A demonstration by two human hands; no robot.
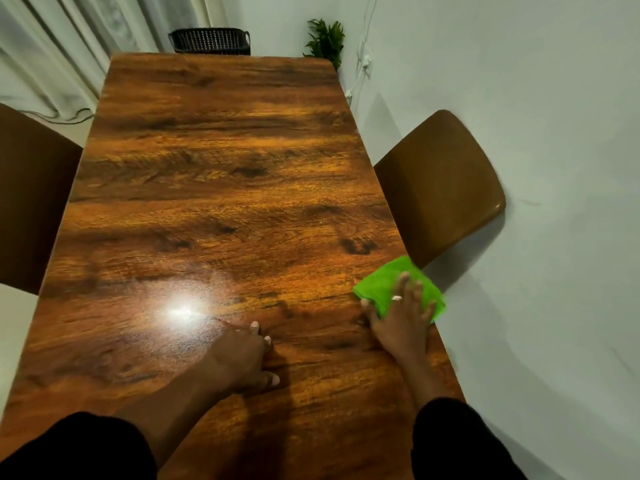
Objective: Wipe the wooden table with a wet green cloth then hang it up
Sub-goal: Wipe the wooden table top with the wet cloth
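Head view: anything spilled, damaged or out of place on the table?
Nothing stands out. The table is bare apart from the green cloth under the right hand at its right edge and the left hand resting flat. The bright spot is light glare.

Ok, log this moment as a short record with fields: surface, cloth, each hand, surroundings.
surface: wooden table, glossy, with light glare
cloth: green cloth flat at the table's right edge
right hand: right hand palm down, pressing the cloth
left hand: left hand resting bare on the table
surroundings: chair at right, basket and plant beyond far end
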